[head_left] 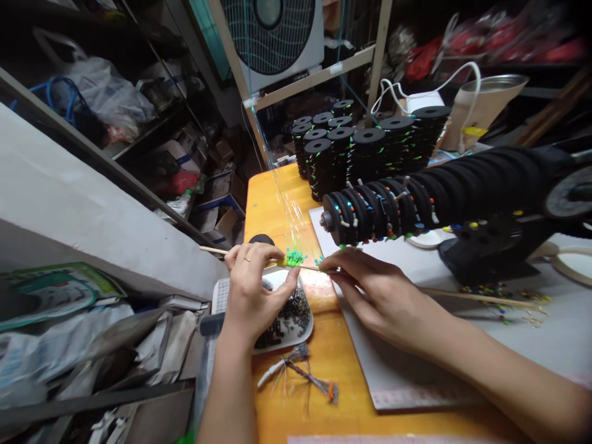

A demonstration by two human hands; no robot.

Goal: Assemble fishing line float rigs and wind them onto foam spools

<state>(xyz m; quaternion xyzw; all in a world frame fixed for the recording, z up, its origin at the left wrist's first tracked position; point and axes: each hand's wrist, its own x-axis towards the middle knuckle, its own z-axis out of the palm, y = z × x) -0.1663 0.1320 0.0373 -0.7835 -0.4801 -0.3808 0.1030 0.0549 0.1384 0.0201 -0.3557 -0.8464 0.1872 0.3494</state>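
Closest to you, your forearms reach toward the thin stick [213, 250], its long axis crossing left to right between your hands, dipping slightly rightward. Its green cluster [294, 259] sits just beside your left hand [252, 290], the nearer one, its fingers closed on the stick. Your right hand [388, 296] pinches it narrowly, past a small gap. Outward lie the white tray [309, 330] and black ribbed roller [444, 191].

Orange-yellow tabletop [272, 203] with a white tray [303, 336], a pale board [393, 376] and upright black spool stacks [321, 169].
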